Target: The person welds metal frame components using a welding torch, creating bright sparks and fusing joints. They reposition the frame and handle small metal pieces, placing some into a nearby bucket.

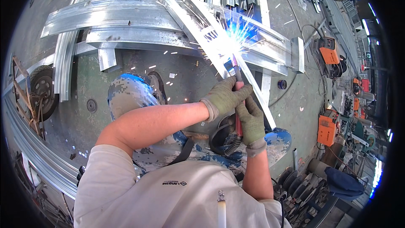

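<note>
Left hand (228, 95) and right hand (252, 120) are gripping the welding torch (238, 85), fingers wrapped closed, frame centre. Arc (232, 46) is burning upper centre by the slanting metal bar (257, 93); weld seems under way, unfinished. Glare is hiding completed work; remainder unclear.

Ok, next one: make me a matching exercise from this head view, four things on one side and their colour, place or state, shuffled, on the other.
Things
1. welding torch
2. work gloves
3. wheel
4. cloth

Colour, place or state
A. at the far left of the picture
B. dark blue, at the lower right
C. with bright sparks at its front end
D. olive green, worn on both hands

Pairs: 1-C, 2-D, 3-A, 4-B
</note>
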